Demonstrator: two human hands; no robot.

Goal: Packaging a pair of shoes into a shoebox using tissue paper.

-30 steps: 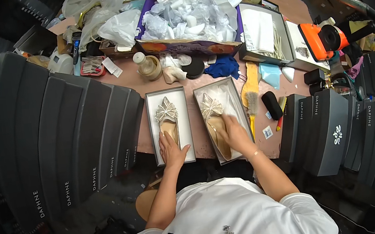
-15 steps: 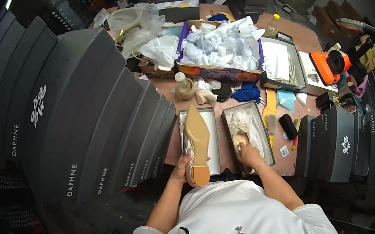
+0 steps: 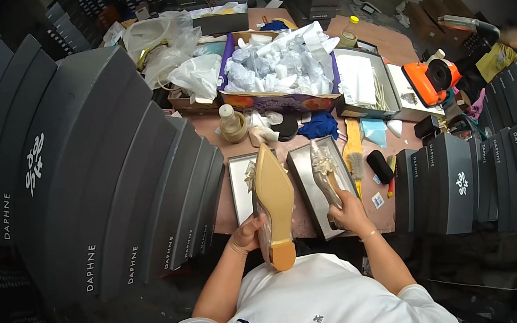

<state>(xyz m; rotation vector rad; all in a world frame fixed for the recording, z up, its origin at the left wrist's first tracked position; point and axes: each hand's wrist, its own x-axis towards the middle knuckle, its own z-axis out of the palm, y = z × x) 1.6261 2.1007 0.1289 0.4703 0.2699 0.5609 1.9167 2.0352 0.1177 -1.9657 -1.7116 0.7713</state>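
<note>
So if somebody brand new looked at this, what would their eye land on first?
Probably the shoe in the left hand, its tan sole turned to the camera at lower centre. Next, perhaps, the big dark grey boxes crowding the left side, with more at right. Beyond the hands, a purple-edged box heaped with crumpled white wrapping and, farther right, a bright orange device also stand out.

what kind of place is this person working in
Probably a shoe workshop or packing room: dark grey boxes are piled on both sides, a purple carton is heaped with crumpled white wrapping, and the left hand holds a tan-soled shoe.
</note>
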